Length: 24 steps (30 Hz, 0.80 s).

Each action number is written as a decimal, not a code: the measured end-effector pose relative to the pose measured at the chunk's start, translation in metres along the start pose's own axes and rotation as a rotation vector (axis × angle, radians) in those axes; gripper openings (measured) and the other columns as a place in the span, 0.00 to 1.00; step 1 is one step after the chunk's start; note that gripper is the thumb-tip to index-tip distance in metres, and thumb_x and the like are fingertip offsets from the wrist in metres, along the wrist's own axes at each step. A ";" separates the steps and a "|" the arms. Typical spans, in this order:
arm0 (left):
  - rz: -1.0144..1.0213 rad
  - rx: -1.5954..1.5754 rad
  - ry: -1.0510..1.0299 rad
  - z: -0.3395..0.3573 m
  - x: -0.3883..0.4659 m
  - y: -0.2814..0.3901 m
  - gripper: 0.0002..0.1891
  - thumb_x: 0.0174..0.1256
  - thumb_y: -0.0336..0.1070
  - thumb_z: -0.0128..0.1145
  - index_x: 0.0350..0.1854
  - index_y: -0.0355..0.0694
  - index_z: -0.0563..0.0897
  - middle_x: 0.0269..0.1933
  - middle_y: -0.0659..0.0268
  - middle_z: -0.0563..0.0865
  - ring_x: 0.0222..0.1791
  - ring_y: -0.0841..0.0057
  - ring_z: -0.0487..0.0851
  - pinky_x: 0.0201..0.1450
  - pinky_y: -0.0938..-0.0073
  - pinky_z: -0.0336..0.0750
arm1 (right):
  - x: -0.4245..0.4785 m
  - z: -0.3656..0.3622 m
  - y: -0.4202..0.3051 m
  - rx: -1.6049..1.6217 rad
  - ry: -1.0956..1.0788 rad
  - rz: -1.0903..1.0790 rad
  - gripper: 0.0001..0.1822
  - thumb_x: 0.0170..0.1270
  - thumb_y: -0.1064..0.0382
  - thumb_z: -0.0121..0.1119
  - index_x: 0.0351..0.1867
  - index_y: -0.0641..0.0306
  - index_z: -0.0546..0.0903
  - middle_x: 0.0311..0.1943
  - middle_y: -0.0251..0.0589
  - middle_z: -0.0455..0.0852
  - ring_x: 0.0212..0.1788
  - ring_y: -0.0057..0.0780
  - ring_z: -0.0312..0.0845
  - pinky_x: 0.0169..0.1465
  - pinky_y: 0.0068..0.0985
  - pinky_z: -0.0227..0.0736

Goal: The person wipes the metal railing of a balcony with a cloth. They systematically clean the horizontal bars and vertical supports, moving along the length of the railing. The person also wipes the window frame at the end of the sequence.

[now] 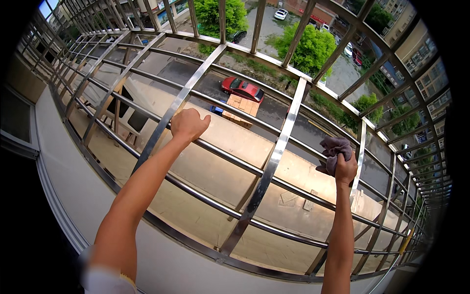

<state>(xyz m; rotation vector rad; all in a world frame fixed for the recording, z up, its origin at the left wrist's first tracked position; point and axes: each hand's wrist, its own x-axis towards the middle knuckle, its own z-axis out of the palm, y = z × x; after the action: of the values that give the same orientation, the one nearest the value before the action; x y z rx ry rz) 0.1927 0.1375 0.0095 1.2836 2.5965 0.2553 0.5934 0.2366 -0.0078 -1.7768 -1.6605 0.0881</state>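
Observation:
Before me spreads a stainless-steel window cage [279, 150], its flat crossbars and round rails forming an open floor grid. My left hand [188, 125] is closed on a round steel rail [227, 157], close beside a flat crossbar [198, 70]. Farther right, my right hand [346, 169] grips a bunched grey-purple cloth [336, 151]. The cloth lies against or just above a rail near another flat crossbar [361, 143]; whether it touches the metal I cannot tell. Both arms reach out over the grid.
Upright bars [259, 27] rise along the cage's outer edge. Through the gaps, a ledge [220, 183] shows below, then a street with a red car [242, 89] and a box-laden truck [240, 108]. A white sill [176, 253] runs nearest me. A yellow-handled object [407, 240] rests at right.

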 end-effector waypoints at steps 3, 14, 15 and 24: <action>0.020 0.006 -0.010 0.005 0.001 -0.004 0.20 0.49 0.51 0.52 0.18 0.36 0.81 0.23 0.54 0.82 0.27 0.61 0.81 0.32 0.64 0.74 | 0.001 0.003 0.003 -0.067 -0.005 0.018 0.15 0.44 0.53 0.52 0.31 0.58 0.77 0.26 0.52 0.80 0.31 0.52 0.75 0.35 0.39 0.69; 0.130 0.021 -0.008 0.006 -0.003 -0.007 0.18 0.52 0.48 0.51 0.17 0.38 0.81 0.20 0.58 0.81 0.24 0.63 0.81 0.28 0.66 0.73 | 0.003 0.005 -0.001 -0.100 0.005 0.111 0.17 0.44 0.54 0.51 0.36 0.56 0.79 0.28 0.50 0.81 0.34 0.49 0.76 0.38 0.37 0.70; 0.130 0.026 -0.026 0.006 -0.004 -0.006 0.18 0.52 0.48 0.51 0.17 0.39 0.81 0.20 0.58 0.81 0.24 0.63 0.81 0.28 0.66 0.73 | 0.003 0.006 0.000 -0.092 0.009 0.104 0.17 0.44 0.54 0.51 0.35 0.56 0.79 0.28 0.50 0.81 0.34 0.49 0.76 0.38 0.36 0.70; 0.075 0.009 0.000 0.011 -0.001 -0.008 0.16 0.51 0.49 0.53 0.18 0.41 0.81 0.19 0.62 0.81 0.23 0.66 0.79 0.29 0.67 0.71 | 0.002 0.007 0.001 -0.055 0.032 0.102 0.16 0.44 0.54 0.52 0.34 0.58 0.79 0.28 0.51 0.81 0.33 0.49 0.76 0.37 0.36 0.70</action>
<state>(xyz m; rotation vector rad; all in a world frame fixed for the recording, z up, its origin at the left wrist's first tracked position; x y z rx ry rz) 0.1908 0.1322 -0.0033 1.3860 2.5558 0.2568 0.5911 0.2416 -0.0126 -1.8945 -1.5630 0.0598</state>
